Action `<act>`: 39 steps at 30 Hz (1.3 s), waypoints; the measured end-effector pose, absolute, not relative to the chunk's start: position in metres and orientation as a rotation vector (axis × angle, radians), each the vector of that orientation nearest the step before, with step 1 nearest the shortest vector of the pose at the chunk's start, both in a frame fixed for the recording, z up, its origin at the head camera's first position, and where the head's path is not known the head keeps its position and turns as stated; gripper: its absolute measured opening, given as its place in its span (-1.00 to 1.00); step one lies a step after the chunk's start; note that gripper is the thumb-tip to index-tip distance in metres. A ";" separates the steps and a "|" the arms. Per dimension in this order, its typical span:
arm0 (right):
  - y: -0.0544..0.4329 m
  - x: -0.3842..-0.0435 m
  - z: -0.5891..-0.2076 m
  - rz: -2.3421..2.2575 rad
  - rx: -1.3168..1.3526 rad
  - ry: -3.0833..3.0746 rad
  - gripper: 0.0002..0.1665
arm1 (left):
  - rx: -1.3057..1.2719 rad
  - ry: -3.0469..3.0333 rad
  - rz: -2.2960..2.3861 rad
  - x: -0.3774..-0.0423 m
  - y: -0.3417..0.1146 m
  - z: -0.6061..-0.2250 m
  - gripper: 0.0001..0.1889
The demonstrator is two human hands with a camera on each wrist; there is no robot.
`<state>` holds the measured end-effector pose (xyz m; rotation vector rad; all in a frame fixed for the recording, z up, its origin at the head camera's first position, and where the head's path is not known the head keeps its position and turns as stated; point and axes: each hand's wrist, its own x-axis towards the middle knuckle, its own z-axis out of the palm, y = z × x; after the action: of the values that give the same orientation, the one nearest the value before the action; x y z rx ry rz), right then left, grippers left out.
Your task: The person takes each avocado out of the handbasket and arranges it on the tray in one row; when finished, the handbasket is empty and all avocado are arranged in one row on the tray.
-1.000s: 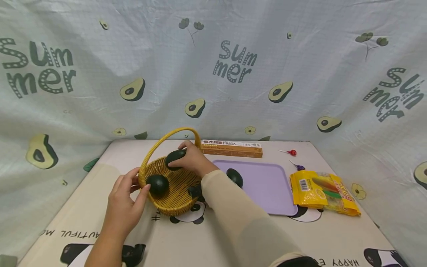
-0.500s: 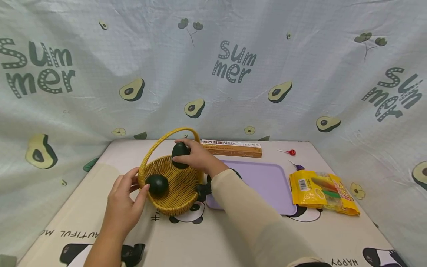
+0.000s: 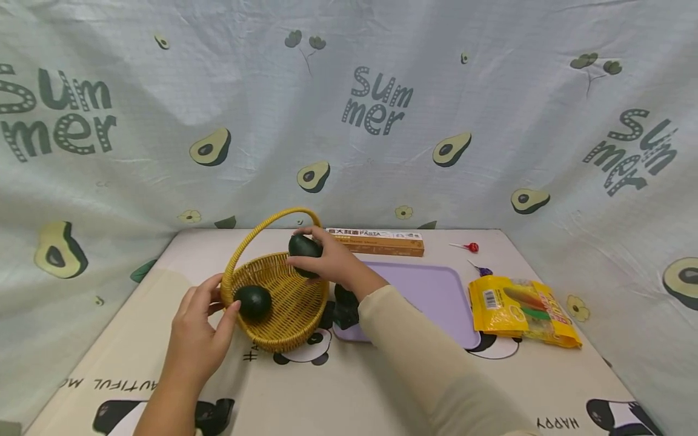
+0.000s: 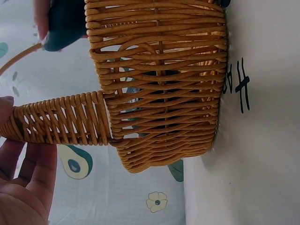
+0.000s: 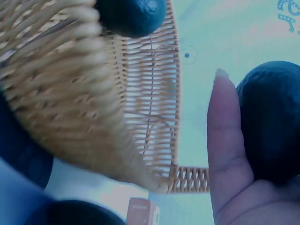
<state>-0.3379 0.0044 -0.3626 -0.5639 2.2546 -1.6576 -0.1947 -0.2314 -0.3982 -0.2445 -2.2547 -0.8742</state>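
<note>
- Currently, the head view shows the right hand (image 3: 334, 261) with its grip clamped on an avocado (image 3: 302, 245), thumb across the near side, above the right rear part of a yellow wicker basket (image 3: 294, 293). The avocado is whole, egg-shaped and very dark green, with a soft sheen.
- A second avocado (image 3: 254, 303), just as dark, lies inside the basket by its left wall. Beside it, the grip of the left hand (image 3: 200, 324) is clamped on the foot of the arched handle (image 3: 228, 275).
- To the right on the pale desk (image 3: 272, 402) lie a lilac tray (image 3: 431, 303), a pasta box (image 3: 392, 243), two lollipops (image 3: 473, 247) and a yellow snack bag (image 3: 523, 312).
- The left wrist view shows the handle between thumb and fingers; the held avocado, smooth in outline, is past the rim.
- The right wrist view brings out that avocado's faintly pebbled skin, tinted bluish, the thumb lying along its side; the second avocado looks glossier.
</note>
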 end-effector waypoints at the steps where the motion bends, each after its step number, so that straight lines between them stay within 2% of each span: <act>1: 0.007 -0.337 -0.363 -1.655 -0.562 2.276 -0.29 | -0.245 -2.253 -0.875 -0.195 -0.231 -0.398 -0.37; 3: 0.012 -0.335 -0.364 -1.641 -0.565 2.319 -0.28 | -0.245 -2.251 -0.879 -0.194 -0.231 -0.398 -0.37; 10: 0.036 -0.326 -0.368 -1.644 -0.586 2.318 -0.45 | -0.252 -2.249 -0.881 -0.194 -0.230 -0.396 -0.37; 16: 0.055 -0.319 -0.371 -1.704 -0.590 2.257 -0.38 | -0.262 -2.241 -0.882 -0.194 -0.230 -0.395 -0.38; 25: 0.079 -0.315 -0.375 -1.820 -0.555 2.204 -0.50 | -0.245 -2.256 -0.882 -0.193 -0.229 -0.396 -0.36; 39: 0.116 -0.306 -0.385 -1.985 -0.412 2.234 -0.46 | -0.245 -2.266 -0.888 -0.194 -0.232 -0.397 -0.36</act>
<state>-0.3064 0.1158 -0.3851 -0.4123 2.2336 -1.9849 -0.1939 -0.2319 -0.3970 -0.2454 -2.2663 -0.8878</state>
